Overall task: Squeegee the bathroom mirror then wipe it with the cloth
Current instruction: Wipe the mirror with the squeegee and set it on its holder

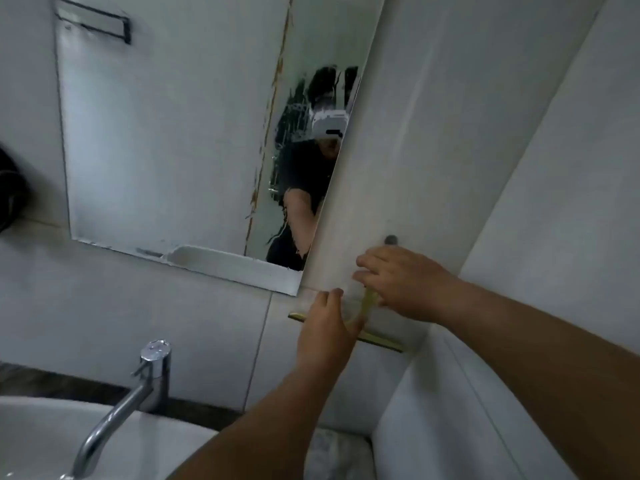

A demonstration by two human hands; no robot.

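The bathroom mirror hangs on the white tiled wall, upper left of the view, with a person reflected near its right edge. A yellow-green squeegee rests against the wall just right of the mirror's lower right corner, handle up, blade across the bottom. My right hand covers the top of the handle, below a small dark wall hook. My left hand holds the squeegee lower down, over the blade's middle. No cloth is in view.
A chrome faucet stands over a white sink at the lower left. A white side wall closes the right. A dark object sits at the left edge on a ledge.
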